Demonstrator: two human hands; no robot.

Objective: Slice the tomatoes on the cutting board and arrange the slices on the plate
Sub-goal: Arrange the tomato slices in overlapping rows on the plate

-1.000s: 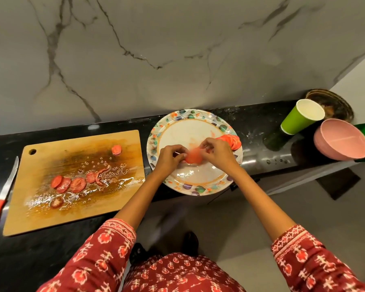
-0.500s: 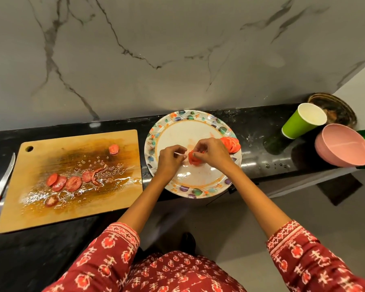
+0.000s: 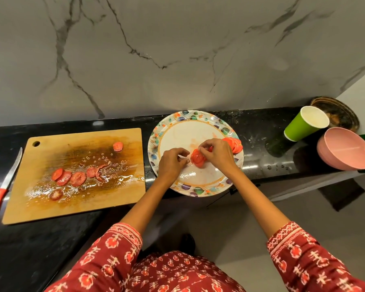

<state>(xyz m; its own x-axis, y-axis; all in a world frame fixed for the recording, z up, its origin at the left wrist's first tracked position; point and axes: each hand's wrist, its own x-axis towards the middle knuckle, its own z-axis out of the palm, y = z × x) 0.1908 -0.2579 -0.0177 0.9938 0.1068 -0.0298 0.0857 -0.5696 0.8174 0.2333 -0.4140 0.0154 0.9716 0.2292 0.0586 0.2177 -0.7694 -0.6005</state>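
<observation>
Plainly, a small stack of tomato slices point(image 3: 198, 158) is held over the middle of the patterned plate point(image 3: 195, 187), pinched by the curled fingers of the right hand point(image 3: 216, 153); the left hand point(image 3: 171, 163) sits just beside it with fingers curled, and whether it touches the stack cannot be told. Such slices are judged to be light, soft, wet and slippery, easily torn, so they are best taken by the skin edge with a gentle fingertip pinch rather than pressed on the pulpy face. A fanned row of placed slices point(image 3: 234, 144) lies at the plate's right rim, and more cut slices point(image 3: 72, 177) remain on the juice-soaked cutting board point(image 3: 122, 194), with a red-handled knife point(image 3: 2, 186) laid on the bench point(image 3: 261, 131) to its left. Compared with half a second ago, the stack is tilted more toward the camera and is more exposed between the hands, while the slices on the board are unchanged.
</observation>
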